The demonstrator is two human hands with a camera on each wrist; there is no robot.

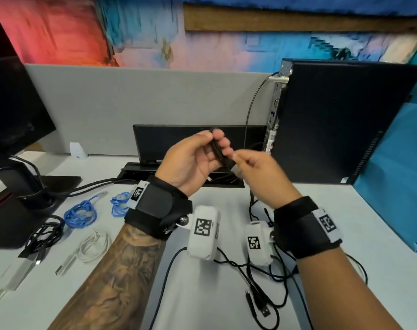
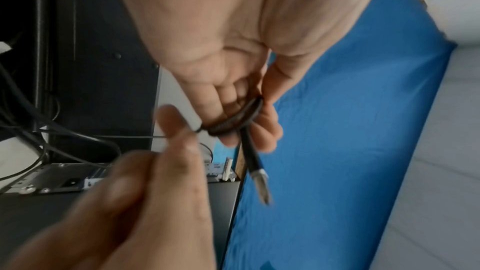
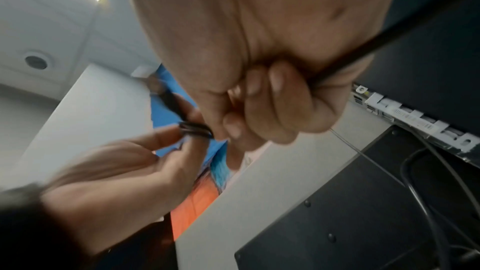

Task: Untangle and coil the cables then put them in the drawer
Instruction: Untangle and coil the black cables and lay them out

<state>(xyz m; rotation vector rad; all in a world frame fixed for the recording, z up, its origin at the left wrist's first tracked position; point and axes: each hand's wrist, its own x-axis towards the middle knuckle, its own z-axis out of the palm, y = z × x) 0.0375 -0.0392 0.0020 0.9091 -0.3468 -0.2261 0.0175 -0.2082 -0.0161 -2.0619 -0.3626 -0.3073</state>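
While both hands are raised above the middle of the white desk (image 1: 345,234), the left hand (image 1: 193,160) curls its fingers and thumb round a small coil of black cable (image 1: 217,148), a tight bundle of loops held upright between thumb and fingertips. In the left wrist view the coil (image 2: 233,120) sits against the fingers, and a plug with a metal tip (image 2: 261,180) sticks out from it. The right hand (image 1: 257,172) is just to the right of the coil, its fingers curled and pinching the cable's free run; in the right wrist view that strand (image 3: 363,48) passes under the curled fingers (image 3: 275,100). The rest of the black cable (image 1: 257,289) hangs down and lies loose on the near desk between the forearms, ending in a plug. At the left lie a blue cable (image 1: 81,213) bunched up, a second blue cable (image 1: 118,206) beside it, a white cable (image 1: 93,246) nearer, and a black bundle (image 1: 45,234) at the far left. A dark computer case (image 1: 340,120) stands at the far right, and a monitor (image 1: 12,103) at the far left. No drawer can be made out.
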